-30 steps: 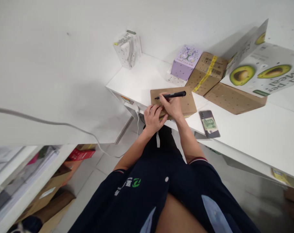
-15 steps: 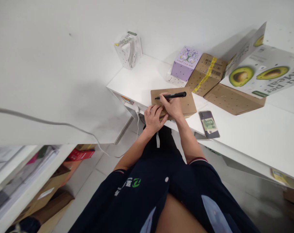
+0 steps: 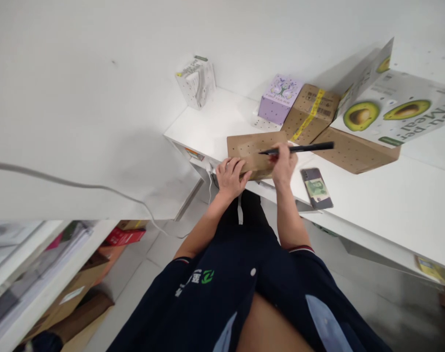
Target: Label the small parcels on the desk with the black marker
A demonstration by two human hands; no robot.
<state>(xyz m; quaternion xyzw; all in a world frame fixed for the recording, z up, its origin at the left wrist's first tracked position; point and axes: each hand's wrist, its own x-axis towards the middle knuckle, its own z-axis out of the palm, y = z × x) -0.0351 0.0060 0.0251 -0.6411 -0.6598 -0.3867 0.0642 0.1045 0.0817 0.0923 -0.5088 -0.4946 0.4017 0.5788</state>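
The right grip [image 3: 284,166] is closed, thumb and fingers pinched round a black pen [image 3: 310,147], whose tip points left over the top of a cardboard box [image 3: 259,142]; whether tip and card touch I cannot tell. The left grip [image 3: 232,180] lies over the box's near left edge, fingers bent and a little spread, thumb apart from them; whether it pinches or only presses is unclear.

The pen looks light, rigid and probably smooth, so it is best held on the barrel close to the tip, since its long tail reaches well past the hand. The box seems stiff-walled but thin, likely to dent under a hard push mid-panel; its weight depends on contents I cannot see. Opposite side walls or firm edges should give the surest hold.

The box sits at the near edge of the white counter [image 3: 376,205]. To its right lies a phone [image 3: 317,188]; behind, a purple box [image 3: 279,100] stands beside a taped carton [image 3: 305,120].
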